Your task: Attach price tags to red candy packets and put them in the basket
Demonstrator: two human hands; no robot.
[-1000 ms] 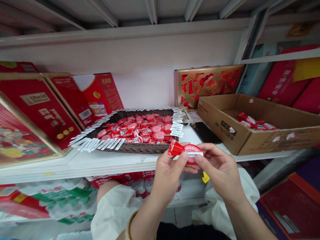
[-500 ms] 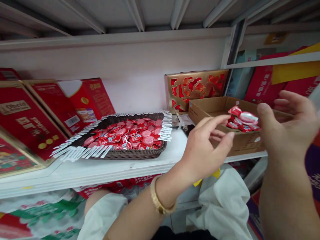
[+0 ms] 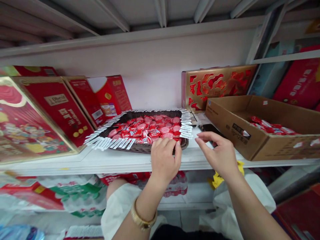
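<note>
My left hand (image 3: 165, 160) is at the front rim of a dark woven basket (image 3: 130, 147) filled with red-wrapped round sweets (image 3: 142, 128). Its fingers curl over the rim toward the sweets, and their tips are hidden. My right hand (image 3: 221, 154) hovers to the right of the basket, thumb and forefinger apart, with nothing seen between them. White label strips (image 3: 186, 124) fringe the basket's rim. Further right stands an open cardboard box (image 3: 232, 131) with more red-wrapped sweets (image 3: 272, 127) inside.
A dark flat object (image 3: 208, 128) lies between basket and box. Red gift cartons (image 3: 62, 110) stand left; a gold-and-red box (image 3: 220, 86) leans behind. The shelf (image 3: 100, 163) runs across, with a metal upper shelf (image 3: 142, 15) overhead and bottle packs (image 3: 77, 190) below.
Both hands have moved left from the cardboard box, the left one to the basket's front rim. The raised sweet above the box's pile no longer shows there. The view has shifted.
</note>
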